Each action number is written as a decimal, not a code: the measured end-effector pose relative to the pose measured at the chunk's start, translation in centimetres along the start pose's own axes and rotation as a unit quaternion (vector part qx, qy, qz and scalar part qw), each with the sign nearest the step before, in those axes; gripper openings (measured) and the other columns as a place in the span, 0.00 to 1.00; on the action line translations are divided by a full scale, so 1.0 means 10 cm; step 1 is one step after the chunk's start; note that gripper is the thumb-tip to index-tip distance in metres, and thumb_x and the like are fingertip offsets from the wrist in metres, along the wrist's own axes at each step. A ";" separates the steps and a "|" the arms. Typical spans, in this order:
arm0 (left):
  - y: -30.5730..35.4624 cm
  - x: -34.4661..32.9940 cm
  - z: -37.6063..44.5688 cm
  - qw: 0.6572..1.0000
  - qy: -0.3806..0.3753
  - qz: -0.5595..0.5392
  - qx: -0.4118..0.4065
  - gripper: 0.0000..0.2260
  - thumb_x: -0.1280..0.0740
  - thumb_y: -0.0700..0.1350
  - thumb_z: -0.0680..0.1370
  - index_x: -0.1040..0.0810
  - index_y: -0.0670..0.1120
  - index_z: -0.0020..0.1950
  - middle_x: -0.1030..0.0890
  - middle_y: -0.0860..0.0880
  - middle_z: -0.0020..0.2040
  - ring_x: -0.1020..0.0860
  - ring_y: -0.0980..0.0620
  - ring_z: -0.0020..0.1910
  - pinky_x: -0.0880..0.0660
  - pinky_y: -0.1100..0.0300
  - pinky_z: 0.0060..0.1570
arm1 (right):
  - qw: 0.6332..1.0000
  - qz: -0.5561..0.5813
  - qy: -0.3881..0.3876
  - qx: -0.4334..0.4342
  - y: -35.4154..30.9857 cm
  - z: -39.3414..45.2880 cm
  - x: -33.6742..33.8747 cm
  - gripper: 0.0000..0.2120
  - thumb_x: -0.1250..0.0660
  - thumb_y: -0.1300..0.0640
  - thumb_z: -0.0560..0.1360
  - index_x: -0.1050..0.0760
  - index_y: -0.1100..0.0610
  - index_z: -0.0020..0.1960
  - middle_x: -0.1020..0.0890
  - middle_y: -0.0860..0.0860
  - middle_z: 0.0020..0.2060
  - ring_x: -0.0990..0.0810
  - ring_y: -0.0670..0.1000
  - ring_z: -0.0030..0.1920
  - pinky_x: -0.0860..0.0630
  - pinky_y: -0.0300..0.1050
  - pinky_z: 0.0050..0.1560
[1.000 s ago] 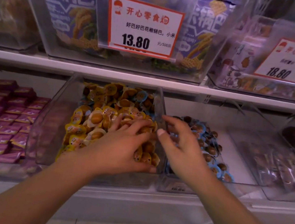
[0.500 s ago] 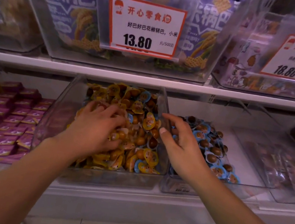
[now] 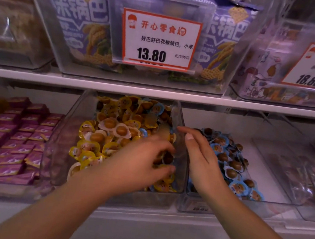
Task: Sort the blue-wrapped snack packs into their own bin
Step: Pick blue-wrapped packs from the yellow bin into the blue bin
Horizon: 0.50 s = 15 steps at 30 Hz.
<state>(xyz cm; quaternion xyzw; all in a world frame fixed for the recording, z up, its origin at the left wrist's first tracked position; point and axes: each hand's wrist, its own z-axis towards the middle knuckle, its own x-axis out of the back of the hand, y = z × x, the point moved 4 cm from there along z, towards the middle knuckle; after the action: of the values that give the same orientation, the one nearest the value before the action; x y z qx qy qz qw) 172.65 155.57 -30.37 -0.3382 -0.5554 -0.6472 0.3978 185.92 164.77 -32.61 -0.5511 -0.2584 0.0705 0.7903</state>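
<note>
**Inspector:** Hands first, nearest you. Your left hand (image 3: 142,163) is down in the clear plastic bin of yellow-wrapped snack packs (image 3: 180,175), fingers curled into the pile near its right wall; blur hides whether they pinch a pack, so I cannot tell. Your right hand (image 3: 203,162) hangs over the wall between the bins, fingers straight and relaxed, holding nothing.

**Operator:** Where are the blue ones?

**Inspector:** Most lie in the clear plastic bin to the right (image 3: 273,208), as a heap of blue-wrapped snack packs (image 3: 232,168). Strays remain among the yellow: one blue-rimmed pack (image 3: 143,132) mid-pile, another (image 3: 157,109) near the back.

**Operator:** How will they handle?

**Inspector:** My judgement: light, small, slick film over a hard round kernel. Pinch the flat sealed rim, not the dome; expect neighbours to slide. Beyond, a shelf carries a white price label reading 13.80 (image 3: 159,40).
</note>
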 end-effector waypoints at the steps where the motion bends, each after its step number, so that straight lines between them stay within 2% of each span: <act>1: 0.04 -0.13 0.07 0.999 -0.040 0.006 0.003 0.20 0.33 0.61 0.74 0.25 0.56 0.63 0.25 0.56 0.58 0.25 0.56 0.56 0.25 0.54 0.57 | 1.000 0.013 0.001 -0.006 0.01 0.00 0.00 0.19 0.47 0.43 0.79 0.23 0.44 0.63 0.23 0.45 0.61 0.26 0.42 0.64 0.30 0.50 0.68; 3: 0.01 -0.32 0.17 0.994 -0.079 0.074 0.003 0.23 0.32 0.59 0.73 0.27 0.53 0.65 0.29 0.53 0.62 0.27 0.49 0.59 0.28 0.51 0.59 | 1.000 0.020 0.002 -0.006 0.02 0.00 0.01 0.19 0.47 0.43 0.79 0.23 0.43 0.63 0.22 0.44 0.61 0.26 0.41 0.64 0.30 0.51 0.69; 6: -0.14 -0.37 0.23 0.986 -0.077 0.150 0.007 0.27 0.32 0.62 0.72 0.33 0.54 0.66 0.33 0.53 0.65 0.30 0.46 0.59 0.31 0.51 0.56 | 1.000 0.007 0.001 0.005 0.03 -0.01 0.01 0.18 0.47 0.43 0.80 0.23 0.41 0.63 0.22 0.41 0.61 0.27 0.39 0.64 0.30 0.49 0.69; 9: -0.14 -0.33 0.28 0.985 -0.046 0.169 -0.006 0.22 0.33 0.57 0.72 0.33 0.56 0.64 0.29 0.54 0.61 0.29 0.46 0.55 0.33 0.51 0.51 | 1.000 0.001 -0.008 0.007 0.05 0.00 0.02 0.18 0.47 0.43 0.80 0.24 0.41 0.64 0.22 0.40 0.61 0.27 0.37 0.64 0.31 0.45 0.69; 11: -0.16 -0.21 0.30 0.984 0.015 0.177 -0.011 0.15 0.34 0.48 0.73 0.26 0.56 0.59 0.23 0.53 0.55 0.24 0.46 0.52 0.31 0.51 0.50 | 1.000 0.000 -0.019 0.005 0.06 0.00 0.04 0.19 0.47 0.42 0.80 0.24 0.40 0.65 0.23 0.40 0.61 0.28 0.36 0.64 0.31 0.43 0.69; 13: -0.28 -0.04 0.26 0.988 0.052 0.147 0.013 0.09 0.34 0.42 0.73 0.21 0.54 0.49 0.18 0.53 0.48 0.20 0.46 0.48 0.28 0.51 0.52 | 0.999 0.002 -0.033 -0.002 0.06 0.00 0.05 0.19 0.48 0.41 0.79 0.25 0.38 0.65 0.24 0.39 0.62 0.29 0.34 0.63 0.32 0.42 0.69; 15: -0.43 0.09 0.21 0.986 0.072 0.149 0.032 0.09 0.33 0.39 0.72 0.19 0.53 0.44 0.17 0.54 0.46 0.19 0.47 0.46 0.28 0.51 0.51 | 0.999 0.005 -0.045 -0.007 0.06 -0.01 0.05 0.19 0.48 0.40 0.79 0.26 0.37 0.65 0.25 0.40 0.63 0.29 0.35 0.64 0.32 0.43 0.69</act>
<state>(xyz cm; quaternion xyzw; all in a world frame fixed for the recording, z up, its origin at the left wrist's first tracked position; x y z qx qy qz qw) 168.35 157.76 -31.18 -0.3569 -0.4893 -0.5853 0.5391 186.56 165.11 -33.03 -0.5545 -0.2914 0.0973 0.7734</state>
